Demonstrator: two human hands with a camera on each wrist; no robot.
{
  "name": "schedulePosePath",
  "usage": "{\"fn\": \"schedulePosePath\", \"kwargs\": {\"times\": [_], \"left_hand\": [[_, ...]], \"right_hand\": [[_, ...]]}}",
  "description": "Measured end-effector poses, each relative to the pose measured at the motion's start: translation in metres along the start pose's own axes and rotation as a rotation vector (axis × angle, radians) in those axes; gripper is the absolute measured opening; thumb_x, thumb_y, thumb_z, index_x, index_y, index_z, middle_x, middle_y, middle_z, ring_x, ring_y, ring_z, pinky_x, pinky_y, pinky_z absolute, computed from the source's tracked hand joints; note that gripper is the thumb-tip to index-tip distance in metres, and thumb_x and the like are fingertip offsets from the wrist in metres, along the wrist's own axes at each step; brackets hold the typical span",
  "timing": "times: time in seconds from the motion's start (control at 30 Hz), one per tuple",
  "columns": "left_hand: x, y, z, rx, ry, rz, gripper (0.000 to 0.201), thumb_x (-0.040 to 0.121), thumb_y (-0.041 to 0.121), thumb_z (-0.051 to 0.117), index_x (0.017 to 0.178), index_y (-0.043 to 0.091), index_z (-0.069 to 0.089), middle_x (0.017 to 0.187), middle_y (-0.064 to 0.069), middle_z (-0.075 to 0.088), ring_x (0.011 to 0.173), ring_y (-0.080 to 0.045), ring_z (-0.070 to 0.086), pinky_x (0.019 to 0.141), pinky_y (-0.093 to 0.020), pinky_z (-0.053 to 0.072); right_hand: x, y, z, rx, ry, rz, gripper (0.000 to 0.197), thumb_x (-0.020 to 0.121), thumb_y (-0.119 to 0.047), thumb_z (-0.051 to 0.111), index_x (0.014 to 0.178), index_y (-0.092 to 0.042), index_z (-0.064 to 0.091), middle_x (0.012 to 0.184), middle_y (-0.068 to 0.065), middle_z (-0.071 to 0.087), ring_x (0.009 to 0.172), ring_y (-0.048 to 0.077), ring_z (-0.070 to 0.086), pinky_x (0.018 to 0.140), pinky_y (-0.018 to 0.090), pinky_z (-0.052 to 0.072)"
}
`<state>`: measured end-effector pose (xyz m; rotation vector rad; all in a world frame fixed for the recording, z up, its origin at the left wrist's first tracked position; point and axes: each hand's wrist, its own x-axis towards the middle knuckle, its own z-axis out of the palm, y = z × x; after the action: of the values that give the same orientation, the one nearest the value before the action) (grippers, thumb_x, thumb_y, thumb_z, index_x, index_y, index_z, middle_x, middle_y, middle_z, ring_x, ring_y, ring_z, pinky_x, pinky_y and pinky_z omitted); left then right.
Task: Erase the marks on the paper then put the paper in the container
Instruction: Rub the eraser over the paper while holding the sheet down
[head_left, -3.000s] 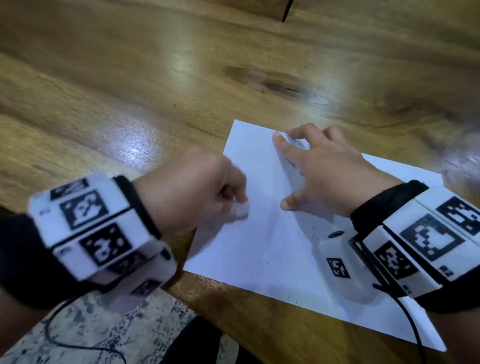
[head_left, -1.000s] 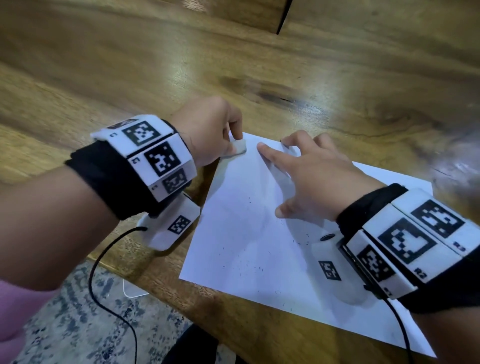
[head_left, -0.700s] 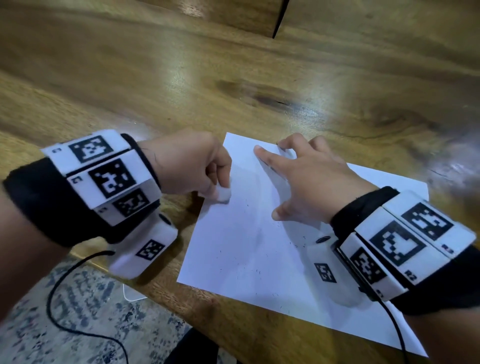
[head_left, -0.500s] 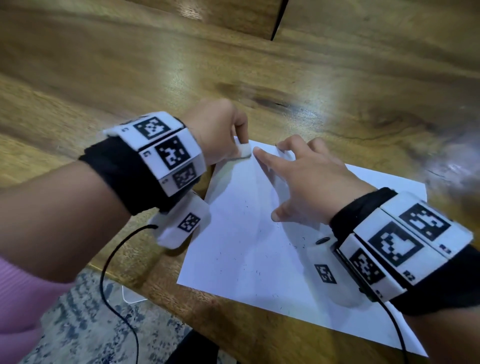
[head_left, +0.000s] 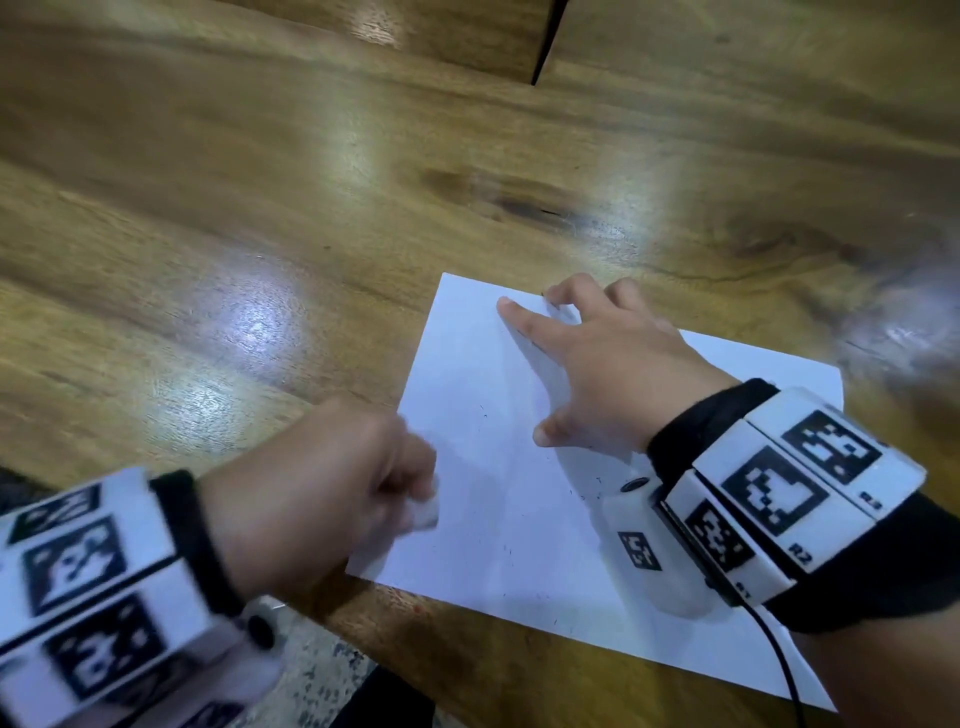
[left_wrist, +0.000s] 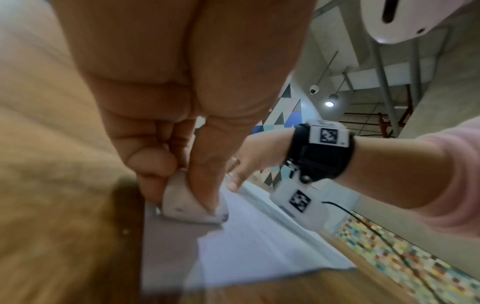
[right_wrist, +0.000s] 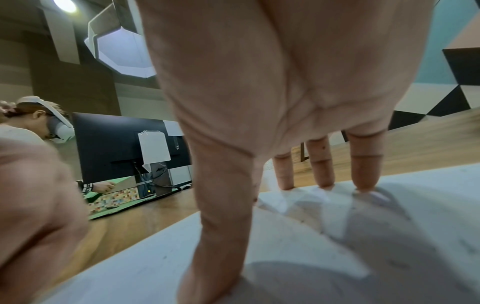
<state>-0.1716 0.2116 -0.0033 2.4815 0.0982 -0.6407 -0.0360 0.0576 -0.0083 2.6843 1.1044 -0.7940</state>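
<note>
Our left hand (head_left: 317, 483) – pinching the small white eraser (head_left: 426, 512) – has swept back down the white paper sheet (head_left: 498, 519), right hand (head_left: 602, 374) fingers spread pinning it – erasing continues.

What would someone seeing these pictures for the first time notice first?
Probably the white paper lying at the near edge of the wooden table, with the right hand spread on it, fingertips pressing it flat. Next, the left hand at the sheet's left edge, pinching a small white eraser against the paper; it is blurred in the head view. The chunky white wrist bands with black square markers also stand out.
</note>
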Motion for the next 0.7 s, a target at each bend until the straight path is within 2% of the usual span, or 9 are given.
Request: {"fn": "schedulePosePath", "kwargs": {"times": [0.07, 0.1, 0.17, 0.27, 0.33, 0.4, 0.5, 0.6, 0.7], "left_hand": [[-0.006, 0.000, 0.002, -0.035, -0.067, -0.007, 0.013, 0.064, 0.030, 0.060, 0.074, 0.034, 0.054, 0.074, 0.003, 0.068, 0.071, -0.008, 0.061, 0.068, -0.023, 0.048], [-0.004, 0.000, 0.001, -0.029, -0.049, 0.003, 0.015, 0.065, 0.031, 0.064, 0.077, 0.034, 0.056, 0.074, 0.003, 0.068, 0.072, -0.008, 0.061, 0.069, -0.025, 0.048], [0.008, 0.001, -0.002, -0.013, 0.081, 0.017, 0.016, 0.067, 0.037, 0.070, 0.078, 0.028, 0.063, 0.073, 0.004, 0.068, 0.070, -0.007, 0.060, 0.066, -0.020, 0.046], [0.017, 0.000, -0.001, -0.031, 0.216, 0.051, 0.012, 0.071, 0.034, 0.070, 0.073, 0.023, 0.065, 0.068, 0.006, 0.062, 0.063, -0.001, 0.053, 0.056, -0.011, 0.036], [0.007, -0.003, 0.006, -0.043, 0.182, 0.078, 0.019, 0.068, 0.044, 0.063, 0.072, 0.025, 0.061, 0.067, 0.006, 0.061, 0.062, -0.001, 0.051, 0.058, -0.012, 0.035], [-0.009, -0.005, 0.012, -0.065, 0.077, 0.077, 0.019, 0.064, 0.048, 0.053, 0.073, 0.032, 0.053, 0.070, 0.008, 0.060, 0.067, -0.003, 0.053, 0.063, -0.014, 0.037], [-0.017, -0.008, 0.015, -0.086, 0.004, 0.079, 0.014, 0.067, 0.031, 0.061, 0.077, 0.034, 0.052, 0.076, 0.009, 0.059, 0.076, -0.002, 0.054, 0.067, -0.014, 0.039], [0.003, 0.000, 0.009, -0.055, 0.118, 0.111, 0.024, 0.064, 0.038, 0.062, 0.087, 0.035, 0.056, 0.078, 0.005, 0.063, 0.073, -0.006, 0.057, 0.066, -0.019, 0.041], [0.014, 0.004, 0.012, -0.063, 0.241, 0.123, 0.015, 0.070, 0.038, 0.064, 0.073, 0.024, 0.063, 0.075, 0.003, 0.062, 0.071, -0.013, 0.058, 0.064, -0.024, 0.042]], "right_hand": [[0.000, 0.000, 0.000, 0.002, 0.003, 0.000, 0.103, 0.073, -0.049, 0.071, 0.146, -0.046, -0.001, 0.146, -0.008, 0.012, 0.126, 0.022, 0.018, 0.101, 0.036, 0.034], [0.000, 0.000, 0.000, -0.001, 0.003, -0.001, 0.103, 0.073, -0.049, 0.071, 0.146, -0.046, -0.001, 0.146, -0.008, 0.012, 0.126, 0.023, 0.018, 0.101, 0.036, 0.034], [-0.001, -0.001, 0.000, -0.009, 0.003, -0.003, 0.102, 0.074, -0.049, 0.071, 0.146, -0.046, -0.002, 0.146, -0.007, 0.012, 0.126, 0.023, 0.019, 0.100, 0.036, 0.034], [-0.001, -0.001, -0.001, -0.011, 0.001, 0.000, 0.103, 0.074, -0.049, 0.071, 0.146, -0.046, -0.002, 0.146, -0.007, 0.011, 0.127, 0.023, 0.018, 0.100, 0.036, 0.034], [-0.001, 0.000, -0.001, -0.007, 0.001, 0.000, 0.102, 0.074, -0.050, 0.070, 0.146, -0.046, -0.002, 0.147, -0.007, 0.011, 0.126, 0.023, 0.018, 0.101, 0.036, 0.033], [-0.002, 0.000, -0.001, -0.007, 0.004, -0.004, 0.101, 0.074, -0.051, 0.070, 0.146, -0.046, -0.001, 0.147, -0.007, 0.012, 0.126, 0.023, 0.019, 0.101, 0.036, 0.033], [-0.002, -0.001, -0.001, -0.005, 0.000, 0.000, 0.102, 0.074, -0.050, 0.071, 0.146, -0.046, -0.001, 0.147, -0.007, 0.012, 0.126, 0.023, 0.018, 0.103, 0.036, 0.033], [0.000, -0.001, -0.001, -0.009, -0.002, 0.002, 0.103, 0.073, -0.050, 0.071, 0.146, -0.046, -0.002, 0.146, -0.007, 0.012, 0.126, 0.023, 0.019, 0.103, 0.036, 0.033], [0.000, -0.001, -0.001, -0.009, -0.004, 0.004, 0.104, 0.073, -0.051, 0.071, 0.145, -0.046, -0.002, 0.146, -0.007, 0.012, 0.125, 0.023, 0.019, 0.102, 0.036, 0.033]]}}
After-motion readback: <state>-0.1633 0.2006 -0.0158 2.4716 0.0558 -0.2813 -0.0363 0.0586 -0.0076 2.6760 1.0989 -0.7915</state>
